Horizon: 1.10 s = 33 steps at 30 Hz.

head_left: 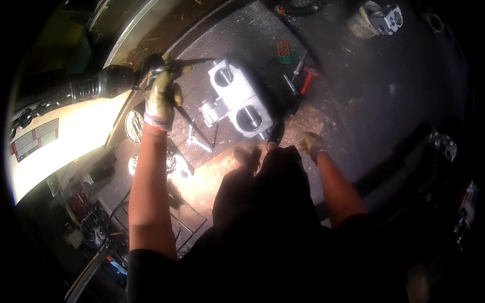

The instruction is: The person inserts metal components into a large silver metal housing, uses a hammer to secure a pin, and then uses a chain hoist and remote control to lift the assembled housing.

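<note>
A large pale metal casting [241,98] with two round bores lies on the floor in front of my feet. To its left my raised left hand [161,96], in a yellowish work glove, is closed at a black hoist hook [151,65]. The hook hangs under a dark hoist block [113,81] on a chain [33,113]. Dark slings [194,62] stretch from the hook towards the casting. My right hand [312,143], gloved too, hangs low at my right side, holding nothing, its fingers loosely apart.
Beyond the casting lie a red-headed hammer [310,80], a metal tool [290,84] and an orange-green box [284,52]. A bucket with a metal part [376,21] stands at the far right. White crumpled material [177,165] lies left of my feet, near a thin metal frame [189,219].
</note>
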### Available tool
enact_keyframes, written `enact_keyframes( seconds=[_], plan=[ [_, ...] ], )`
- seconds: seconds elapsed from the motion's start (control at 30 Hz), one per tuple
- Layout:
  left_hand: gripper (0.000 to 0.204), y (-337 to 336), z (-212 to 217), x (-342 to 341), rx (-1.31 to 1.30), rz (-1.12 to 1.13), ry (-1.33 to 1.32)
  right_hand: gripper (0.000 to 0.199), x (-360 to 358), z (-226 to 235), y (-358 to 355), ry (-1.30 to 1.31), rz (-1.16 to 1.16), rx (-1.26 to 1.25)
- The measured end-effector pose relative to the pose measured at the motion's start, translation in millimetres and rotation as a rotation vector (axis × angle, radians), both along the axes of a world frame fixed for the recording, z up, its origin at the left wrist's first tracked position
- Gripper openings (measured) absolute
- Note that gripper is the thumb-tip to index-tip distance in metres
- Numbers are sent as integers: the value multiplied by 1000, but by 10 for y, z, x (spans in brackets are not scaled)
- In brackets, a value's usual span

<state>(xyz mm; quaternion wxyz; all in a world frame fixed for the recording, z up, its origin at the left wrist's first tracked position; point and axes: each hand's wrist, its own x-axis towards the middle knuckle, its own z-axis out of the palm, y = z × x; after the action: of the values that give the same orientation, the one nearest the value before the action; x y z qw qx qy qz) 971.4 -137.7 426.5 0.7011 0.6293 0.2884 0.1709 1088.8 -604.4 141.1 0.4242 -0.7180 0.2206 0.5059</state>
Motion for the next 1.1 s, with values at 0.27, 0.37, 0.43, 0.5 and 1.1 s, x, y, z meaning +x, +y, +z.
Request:
enact_keyframes(
  seconds=[0.27, 0.37, 0.43, 0.5, 1.1],
  plan=[
    [75, -226, 56, 23, 12, 91, 16, 46, 328, -435, -256, -41, -154, 110],
    [76, -246, -113, 30, -49, 92, -7, 45, 944, -486, -575, -44, -226, 24],
    [74, -320, -105, 101, -92, 102, -47, 46, 1347, -360, -871, 30, -281, 92],
    [68, -260, -96, 47, -113, 132, -84, 53, 1435, 45, -820, -45, -163, 47],
    [72, -435, -192, -237, -154, 250, -87, 30, 2376, -1414, 221, -27, -172, 98]
  ],
)
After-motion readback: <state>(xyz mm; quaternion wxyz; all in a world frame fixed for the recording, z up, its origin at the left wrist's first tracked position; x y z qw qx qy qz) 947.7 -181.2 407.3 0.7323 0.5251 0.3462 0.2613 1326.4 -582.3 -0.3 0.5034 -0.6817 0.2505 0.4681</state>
